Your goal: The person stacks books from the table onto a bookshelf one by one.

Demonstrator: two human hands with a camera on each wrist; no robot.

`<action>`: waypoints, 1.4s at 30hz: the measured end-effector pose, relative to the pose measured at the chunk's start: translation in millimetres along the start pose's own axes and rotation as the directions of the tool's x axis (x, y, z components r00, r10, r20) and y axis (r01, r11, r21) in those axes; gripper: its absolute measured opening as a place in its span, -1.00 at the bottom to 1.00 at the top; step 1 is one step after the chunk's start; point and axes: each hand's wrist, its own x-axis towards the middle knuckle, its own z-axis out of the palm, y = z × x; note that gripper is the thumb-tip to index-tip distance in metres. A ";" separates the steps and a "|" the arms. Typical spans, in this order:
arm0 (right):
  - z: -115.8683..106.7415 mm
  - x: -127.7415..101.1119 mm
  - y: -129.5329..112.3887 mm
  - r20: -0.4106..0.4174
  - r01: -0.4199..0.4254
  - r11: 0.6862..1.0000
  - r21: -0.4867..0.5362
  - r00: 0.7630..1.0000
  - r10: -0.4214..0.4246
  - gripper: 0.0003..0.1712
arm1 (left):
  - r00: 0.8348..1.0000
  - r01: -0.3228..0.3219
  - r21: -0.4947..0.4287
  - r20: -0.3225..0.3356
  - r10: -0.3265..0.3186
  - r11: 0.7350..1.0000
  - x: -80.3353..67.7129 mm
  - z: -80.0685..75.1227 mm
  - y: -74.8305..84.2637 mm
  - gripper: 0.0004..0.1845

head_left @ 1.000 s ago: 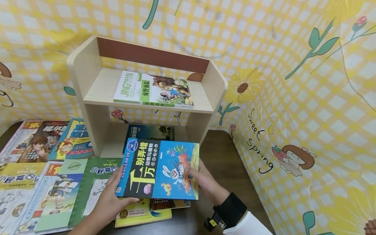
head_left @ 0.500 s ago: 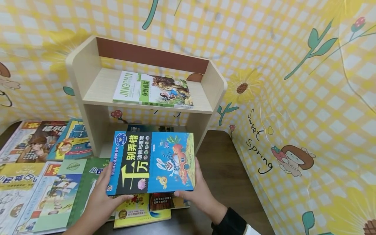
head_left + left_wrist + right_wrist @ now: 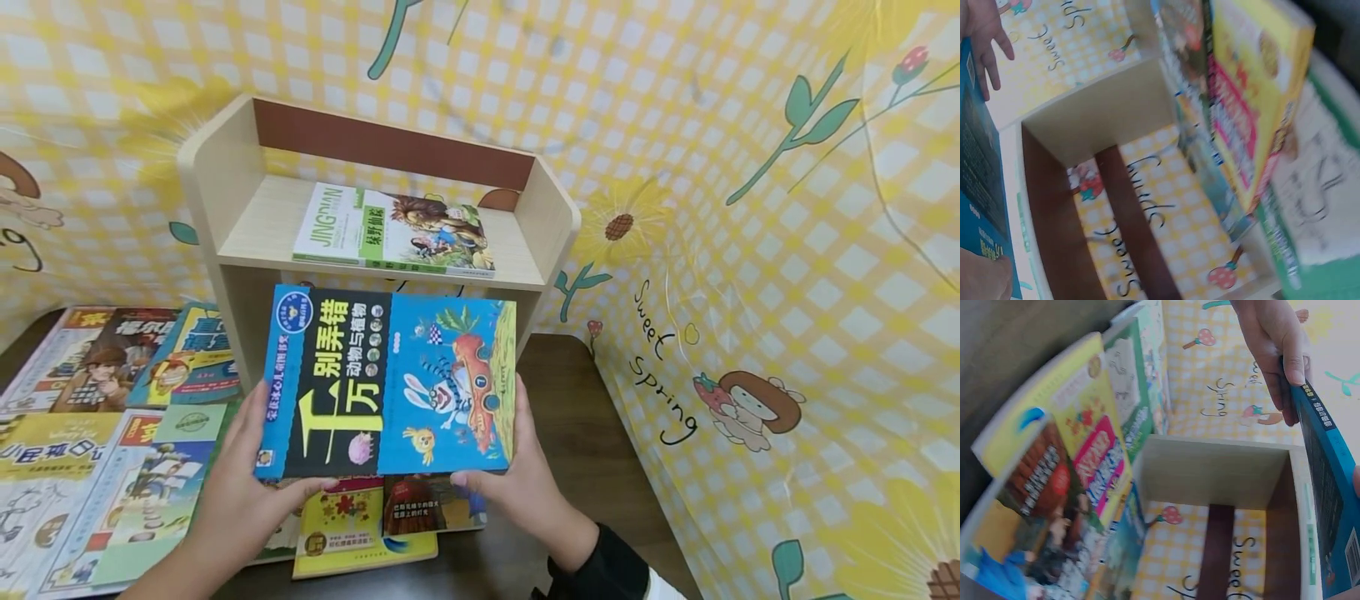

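A blue picture book with a rabbit and a carrot car on its cover is held up in front of the lower opening of a pale wooden shelf. My left hand grips its lower left corner with the thumb on the cover. At the lower right corner my right hand grips it the same way. The left wrist view shows the blue book edge-on at the left. In the right wrist view the blue book sits at the right, with my left hand on its far end.
A green and white book lies flat on the upper shelf board. Several books cover the dark table to the left. A yellow book lies under my hands. A yellow checked cloth walls the back and right.
The blue book has risen from low over the table toward the shelf front. My right hand moved from the cover's right side to the lower right corner.
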 end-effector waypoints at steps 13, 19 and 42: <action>-13.6 40.3 -30.7 0.033 0.087 0.996 0.002 0.996 -0.087 0.35 | 0.996 -0.088 -0.043 -0.038 0.087 0.995 42.1 -17.9 32.3 0.31; -20.7 60.9 -40.1 0.041 0.056 0.998 0.014 0.998 -0.057 0.35 | 0.996 -0.077 -0.022 -0.035 0.077 0.997 61.2 -22.7 41.6 0.27; -33.9 117.4 -49.6 -0.111 -0.123 0.966 -0.227 0.989 0.100 0.11 | 0.990 0.130 0.048 0.045 -0.133 0.990 117.8 -28.6 57.5 0.31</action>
